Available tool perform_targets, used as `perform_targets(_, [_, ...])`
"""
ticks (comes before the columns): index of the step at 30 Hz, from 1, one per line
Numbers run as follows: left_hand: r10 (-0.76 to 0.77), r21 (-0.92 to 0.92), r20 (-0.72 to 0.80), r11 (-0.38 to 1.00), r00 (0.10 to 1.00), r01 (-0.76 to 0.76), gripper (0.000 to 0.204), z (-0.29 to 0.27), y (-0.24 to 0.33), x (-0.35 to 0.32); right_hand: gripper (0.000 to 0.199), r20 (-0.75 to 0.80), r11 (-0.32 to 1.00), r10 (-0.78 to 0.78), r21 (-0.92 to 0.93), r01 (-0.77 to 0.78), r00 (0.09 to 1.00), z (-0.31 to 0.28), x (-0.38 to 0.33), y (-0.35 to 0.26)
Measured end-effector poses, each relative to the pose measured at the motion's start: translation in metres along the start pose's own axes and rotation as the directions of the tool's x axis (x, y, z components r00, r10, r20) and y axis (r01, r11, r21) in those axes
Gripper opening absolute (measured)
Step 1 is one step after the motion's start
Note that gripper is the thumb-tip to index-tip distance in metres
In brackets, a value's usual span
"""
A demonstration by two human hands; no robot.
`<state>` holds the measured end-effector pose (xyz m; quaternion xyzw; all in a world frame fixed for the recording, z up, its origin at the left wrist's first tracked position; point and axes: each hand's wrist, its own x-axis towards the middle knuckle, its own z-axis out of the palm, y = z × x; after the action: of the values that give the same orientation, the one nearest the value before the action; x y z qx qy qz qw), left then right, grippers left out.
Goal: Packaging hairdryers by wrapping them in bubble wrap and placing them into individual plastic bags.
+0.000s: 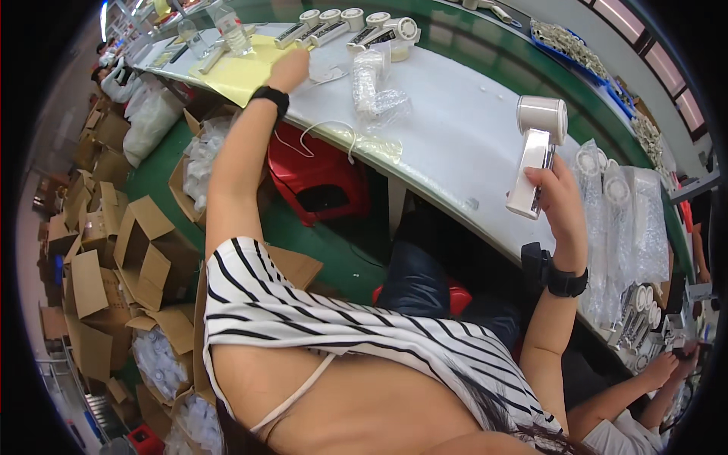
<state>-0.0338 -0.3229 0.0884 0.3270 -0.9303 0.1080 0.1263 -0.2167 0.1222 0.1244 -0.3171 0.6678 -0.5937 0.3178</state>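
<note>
White handheld fan (pixel 537 144) gripped upright in right hand (pixel 560 199) above surface (pixel 455 144) near edge; left hand (pixel 290 70) reaches the yellow sheet (pixel 243 72), its grip indiscernible.

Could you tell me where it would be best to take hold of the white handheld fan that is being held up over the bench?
Probably by the long flat handle, from its side, as the right hand does on the white fan; the round head on top is bulkier.
</note>
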Motion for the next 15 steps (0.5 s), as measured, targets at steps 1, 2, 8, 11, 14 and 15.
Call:
perform_targets(1, [-0.083, -0.032, -0.081, 0.996, 0.993, 0.08, 0.014, -0.012, -0.007, 0.002, 0.036, -0.01, 0.999, -0.023, -0.034, 0.023, 1.0, 0.001, -0.006, 0.001])
perform_targets(2, [-0.078, 0.025, -0.135, 0.996, 0.988, 0.082, 0.014, -0.025, -0.014, 0.002, 0.036, -0.001, 0.999, -0.027, -0.031, 0.027, 1.0, 0.0, -0.007, 0.004])
perform_targets(8, [0.004, -0.175, -0.462, 0.98, 0.887, -0.096, 0.026, -0.114, -0.033, -0.007, 0.042, -0.039, 0.984, -0.178, -0.03, 0.177, 0.983, -0.004, -0.034, 0.017])
perform_targets(11, [-0.02, -0.523, -0.113, 0.851, 0.993, -0.042, 0.031, -0.136, -0.052, -0.034, 0.047, 0.012, 0.975, -0.202, 0.093, 0.2, 0.979, 0.0, -0.053, 0.011])
perform_targets(14, [0.025, -0.875, 0.052, 0.483, 0.998, 0.034, 0.032, -0.155, 0.069, -0.107, 0.054, 0.114, 0.966, -0.17, 0.217, 0.142, 0.979, 0.004, -0.076, 0.011])
perform_targets(15, [0.076, -0.903, 0.091, 0.426, 0.993, 0.05, 0.032, -0.146, 0.085, -0.124, 0.054, 0.199, 0.943, -0.203, 0.304, 0.137, 0.959, 0.007, -0.077, 0.018])
